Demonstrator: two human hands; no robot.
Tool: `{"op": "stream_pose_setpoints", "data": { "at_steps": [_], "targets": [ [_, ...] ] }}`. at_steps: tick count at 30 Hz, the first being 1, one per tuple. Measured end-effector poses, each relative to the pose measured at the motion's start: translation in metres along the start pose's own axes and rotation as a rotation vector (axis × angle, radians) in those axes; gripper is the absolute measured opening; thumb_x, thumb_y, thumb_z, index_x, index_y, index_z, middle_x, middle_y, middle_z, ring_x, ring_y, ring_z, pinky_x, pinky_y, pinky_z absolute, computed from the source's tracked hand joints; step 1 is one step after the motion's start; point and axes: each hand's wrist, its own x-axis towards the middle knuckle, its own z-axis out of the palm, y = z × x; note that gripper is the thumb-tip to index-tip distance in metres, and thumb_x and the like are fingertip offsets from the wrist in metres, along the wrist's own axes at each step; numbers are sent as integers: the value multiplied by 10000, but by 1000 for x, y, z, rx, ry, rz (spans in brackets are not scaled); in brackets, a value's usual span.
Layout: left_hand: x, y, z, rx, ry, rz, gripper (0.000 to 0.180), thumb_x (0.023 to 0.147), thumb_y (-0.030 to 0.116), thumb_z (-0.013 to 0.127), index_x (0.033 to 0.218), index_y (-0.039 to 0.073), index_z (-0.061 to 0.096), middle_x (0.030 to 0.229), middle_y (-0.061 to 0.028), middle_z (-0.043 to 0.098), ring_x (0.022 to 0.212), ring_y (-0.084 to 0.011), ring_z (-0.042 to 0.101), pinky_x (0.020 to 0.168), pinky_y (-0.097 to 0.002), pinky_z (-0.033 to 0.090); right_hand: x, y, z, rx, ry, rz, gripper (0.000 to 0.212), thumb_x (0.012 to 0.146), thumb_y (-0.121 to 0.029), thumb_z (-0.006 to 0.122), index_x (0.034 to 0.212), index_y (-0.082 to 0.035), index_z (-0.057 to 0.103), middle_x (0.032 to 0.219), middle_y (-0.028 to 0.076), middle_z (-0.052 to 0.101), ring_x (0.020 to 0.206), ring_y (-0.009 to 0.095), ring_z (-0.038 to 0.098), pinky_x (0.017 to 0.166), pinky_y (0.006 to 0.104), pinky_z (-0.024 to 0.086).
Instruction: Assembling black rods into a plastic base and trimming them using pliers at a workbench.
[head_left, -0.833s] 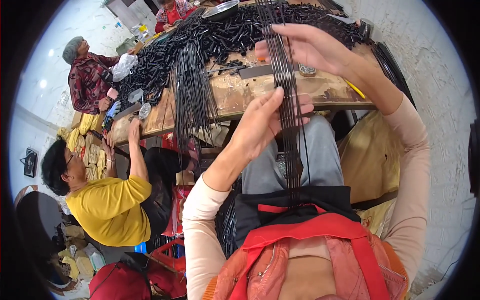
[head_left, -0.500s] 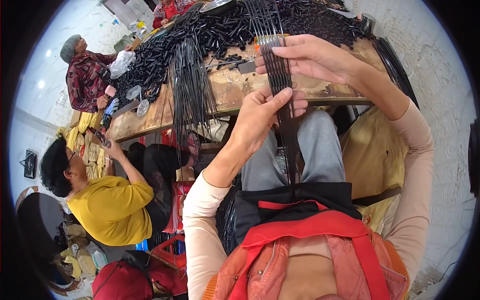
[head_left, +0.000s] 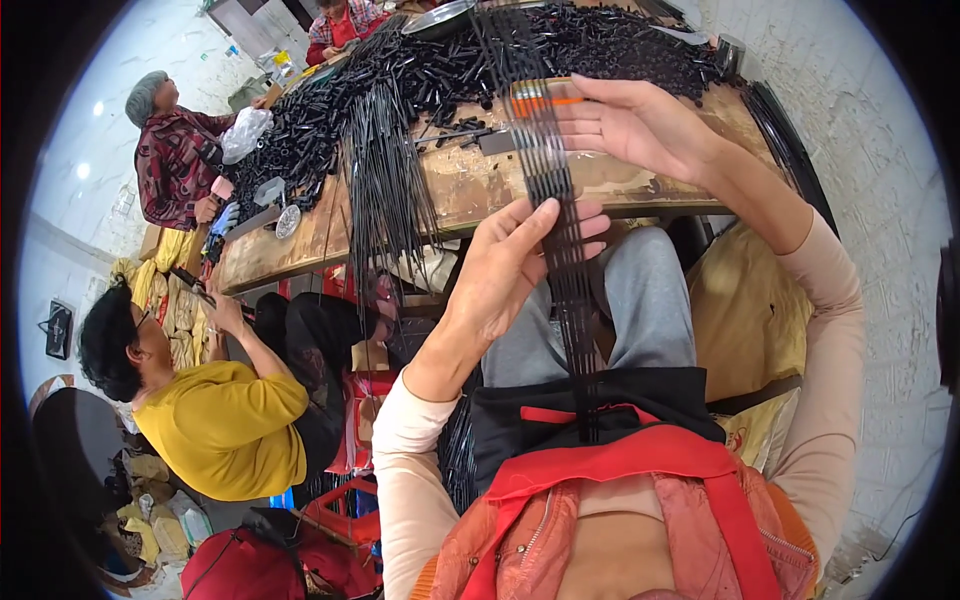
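There are two foreground hands (head_left: 505,250) and three co-workers (head_left: 220,430).

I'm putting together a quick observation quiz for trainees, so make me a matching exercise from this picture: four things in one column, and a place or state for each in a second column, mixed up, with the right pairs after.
Things
1. Left hand
2. Right hand
3. Larger rod bunch
4. Metal basin

Places and states
A. Partly hanging past the near edge of the table
B. At the top of the picture, by the heap of short black pieces
C. Holding thin dark rods, thumb in front
D. At the upper stretch of the held rods

Pairs: 1-C, 2-D, 3-A, 4-B
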Motion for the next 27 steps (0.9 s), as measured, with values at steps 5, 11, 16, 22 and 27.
{"op": "stream_pose_setpoints", "data": {
  "at_steps": [5, 11, 16, 22, 27],
  "targets": [
    [-11, 3, 0, -11, 8, 7, 369, 1005, 154, 496, 1284, -87, 470, 1248, -230, 578, 1140, -306, 604, 967, -432, 521, -6, 7, -5, -91, 29, -58, 474, 934, -71, 567, 1358, 79, 418, 1387, 207, 463, 1308, 263, 449, 1147, 336, 330],
    [-18, 1, -4, -27, 28, 38, 357, 1001, 129, 492, 1285, -86, 470, 1248, -224, 580, 1145, -310, 601, 977, -440, 514, -16, 9, 12, -117, 111, -26, 560, 850, 26, 636, 1369, 38, 425, 1354, 175, 493, 1313, 238, 450, 1135, 298, 339],
    [-17, -1, -5, -27, 48, 40, 342, 994, 113, 497, 1279, -75, 478, 1237, -219, 584, 1140, -308, 603, 981, -443, 512, -21, 13, 14, -87, 90, -2, 616, 835, 56, 626, 1398, 36, 376, 1354, 194, 483, 1321, 245, 445, 1133, 301, 343],
    [-12, -7, -7, -19, 121, 65, 293, 949, 31, 553, 1228, -50, 514, 1177, -186, 619, 1063, -270, 639, 913, -412, 554, -24, 20, 14, -32, 79, 2, 619, 846, 56, 566, 1414, 72, 320, 1375, 252, 447, 1341, 289, 420, 1143, 335, 340],
    [1, -15, -12, 68, 219, 114, 302, 911, 0, 608, 1201, -49, 537, 1125, -162, 650, 1021, -247, 654, 865, -402, 580, -38, 35, 18, 103, 81, -49, 605, 837, 16, 466, 1409, 110, 291, 1395, 291, 412, 1357, 342, 391, 1159, 397, 321]
  ]
}}
